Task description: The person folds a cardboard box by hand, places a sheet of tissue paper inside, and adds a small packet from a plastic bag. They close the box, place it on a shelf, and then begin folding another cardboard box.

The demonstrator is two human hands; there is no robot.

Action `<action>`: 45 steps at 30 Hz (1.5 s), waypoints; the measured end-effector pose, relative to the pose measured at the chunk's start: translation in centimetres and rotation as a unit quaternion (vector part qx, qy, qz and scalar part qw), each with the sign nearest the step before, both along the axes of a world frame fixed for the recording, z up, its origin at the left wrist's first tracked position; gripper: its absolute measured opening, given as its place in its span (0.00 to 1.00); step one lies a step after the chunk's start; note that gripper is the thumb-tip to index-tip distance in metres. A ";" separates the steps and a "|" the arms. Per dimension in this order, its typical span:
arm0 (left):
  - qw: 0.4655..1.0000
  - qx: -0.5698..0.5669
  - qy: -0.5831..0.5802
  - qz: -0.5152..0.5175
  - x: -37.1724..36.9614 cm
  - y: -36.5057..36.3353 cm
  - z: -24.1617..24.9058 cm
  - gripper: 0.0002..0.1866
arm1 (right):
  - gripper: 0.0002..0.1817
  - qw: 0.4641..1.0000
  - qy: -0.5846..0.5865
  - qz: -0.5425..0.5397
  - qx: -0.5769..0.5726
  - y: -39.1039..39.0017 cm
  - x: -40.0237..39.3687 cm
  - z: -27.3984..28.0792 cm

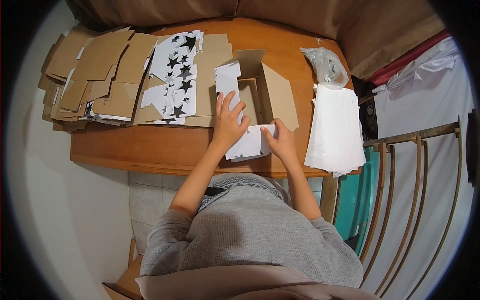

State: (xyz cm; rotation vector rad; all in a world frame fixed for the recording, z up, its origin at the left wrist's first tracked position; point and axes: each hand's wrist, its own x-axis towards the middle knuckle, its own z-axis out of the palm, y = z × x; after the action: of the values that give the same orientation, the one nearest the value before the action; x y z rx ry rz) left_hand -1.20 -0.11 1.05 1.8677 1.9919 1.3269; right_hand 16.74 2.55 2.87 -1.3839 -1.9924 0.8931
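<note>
A partly folded cardboard box (pixel 281 96) stands on the table in front of me, brown inside, white with black stars outside. Its back and right panels stand up, and a white flap (pixel 228 79) is folded over at the left. My left hand (pixel 230 122) grips the left wall, fingers bent over the white side and thumb toward the inside. At the front right corner, my right hand (pixel 281 142) pinches the edge of the white front flap (pixel 247 144), thumb on top. The undersides of both hands' fingers are partly hidden.
On the left of the wooden table (pixel 125 150) lie stacked flat brown cardboard pieces (pixel 100 60). Beside them is a flat star-printed sheet (pixel 172 75). White papers (pixel 335 130) are piled at the right, below a clear plastic bag (pixel 327 67). A wooden rack (pixel 415 145) stands farther right.
</note>
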 end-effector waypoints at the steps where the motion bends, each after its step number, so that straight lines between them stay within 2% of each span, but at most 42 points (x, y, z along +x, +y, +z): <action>1: 1.000 -0.003 0.001 -0.001 0.1 -0.2 0.1 0.14 | 0.18 1.000 -0.015 0.000 -0.001 -0.1 -0.1 0.1; 5: 0.998 -0.043 0.019 -0.033 0.4 -0.5 0.2 0.16 | 0.17 0.995 -0.092 0.016 0.040 -0.4 -1.2 1.3; 7: 0.998 -0.050 0.020 -0.038 -0.1 -0.5 -0.3 0.16 | 0.16 0.989 -0.123 0.069 0.046 -0.3 -1.6 2.0; 9: 0.998 -0.004 0.014 -0.054 -1.0 -0.4 -0.5 0.23 | 0.16 0.984 -0.139 0.100 0.039 -0.2 -1.8 2.9; 10: 0.999 -0.005 0.014 -0.052 -1.0 -0.5 -0.4 0.23 | 0.15 0.979 -0.155 0.130 0.034 -0.1 -1.9 3.1; 11: 1.000 -0.018 0.002 -0.014 -1.0 -0.5 -0.2 0.27 | 0.15 0.978 -0.155 0.132 0.035 -0.1 -2.0 2.7; 12: 0.999 -0.033 -0.010 0.023 -0.9 -0.6 0.0 0.32 | 0.17 0.979 -0.129 0.150 0.051 -0.1 -2.0 1.9; 13: 0.999 -0.033 -0.009 0.024 -0.7 -0.5 -0.1 0.32 | 0.20 0.978 -0.104 0.167 0.067 -0.1 -2.0 1.3; 14: 0.996 -0.072 -0.020 0.046 -0.6 -0.5 -0.3 0.36 | 0.20 0.978 -0.103 0.167 0.067 -0.4 -1.9 0.7; 15: 0.991 -0.111 -0.030 0.068 -0.4 -0.3 -0.3 0.40 | 0.24 0.979 -0.092 0.164 0.078 -0.7 -1.9 0.5; 16: 0.991 -0.110 -0.030 0.068 -0.1 -0.3 -0.4 0.40 | 0.29 0.979 -0.082 0.161 0.089 -0.9 -1.8 0.4; 17: 0.990 -0.121 -0.015 0.066 0.3 -0.2 -0.4 0.41 | 0.29 0.979 -0.082 0.161 0.090 -0.8 -1.7 0.4; 19: 0.986 -0.141 0.048 0.068 0.9 0.1 -0.8 0.44 | 0.36 0.938 -0.239 0.128 0.215 -0.8 -1.6 1.3; 20: 0.987 -0.141 0.048 0.067 1.1 0.1 -1.0 0.44 | 0.36 0.938 -0.240 0.126 0.216 -0.3 -1.5 1.2; 22: 0.973 -0.185 0.101 0.094 1.6 0.1 -1.0 0.44 | 0.37 0.958 -0.137 0.158 0.195 1.7 -1.7 0.8; 24: 0.973 -0.181 0.108 0.098 1.7 0.1 -1.3 0.44 | 0.38 0.963 -0.128 0.148 0.186 3.8 -2.3 0.9; 27: 0.970 -0.186 0.117 0.103 1.7 0.1 -1.3 0.44 | 0.40 0.966 -0.087 0.135 0.205 7.4 -4.1 1.7; 29: 0.968 -0.194 0.120 0.104 1.6 0.0 -1.2 0.44 | 0.42 0.952 -0.068 0.115 0.274 9.5 -5.9 2.7; 30: 0.967 -0.198 0.123 0.104 1.6 0.0 -1.2 0.44 | 0.42 0.952 -0.066 0.117 0.274 10.2 -6.6 3.3; 32: 0.965 -0.202 0.127 0.107 1.5 0.0 -1.1 0.44 | 0.41 0.916 -0.121 0.115 0.364 11.3 -8.0 4.4; 33: 0.964 -0.207 0.127 0.108 1.5 -0.1 -1.1 0.44 | 0.35 0.908 -0.107 0.092 0.395 11.5 -8.6 4.6; 34: 0.963 -0.212 0.127 0.108 1.4 -0.2 -1.1 0.44 | 0.35 0.907 -0.106 0.094 0.396 11.7 -8.8 4.4; 36: 0.963 -0.215 0.121 0.111 1.2 -0.3 -1.1 0.44 | 0.24 0.912 -0.087 0.107 0.387 12.1 -9.1 3.9; 37: 0.963 -0.218 0.116 0.111 1.1 -0.2 -1.1 0.44 | 0.24 0.911 -0.086 0.110 0.388 12.0 -8.9 3.6; 39: 0.963 -0.218 0.113 0.114 0.9 -0.4 -1.1 0.44 | 0.15 0.921 -0.075 0.165 0.345 11.4 -8.0 2.6; 42: 0.972 -0.200 0.079 0.099 0.7 -0.5 -1.1 0.43 | 0.14 0.904 -0.111 0.193 0.365 10.5 -6.6 0.7; 43: 0.979 -0.181 0.046 0.087 0.8 -0.5 -1.0 0.43 | 0.20 0.899 -0.148 0.211 0.354 10.6 -6.0 0.1; 45: 0.979 -0.177 0.050 0.082 1.2 -0.4 -1.0 0.43 | 0.21 0.905 -0.134 0.200 0.351 10.8 -5.2 -0.8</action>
State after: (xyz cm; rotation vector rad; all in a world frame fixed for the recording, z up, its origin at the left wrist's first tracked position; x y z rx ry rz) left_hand 0.01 -0.50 0.03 1.6653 2.2929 0.8452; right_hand 11.54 13.34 2.11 -0.7189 -2.5059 0.0697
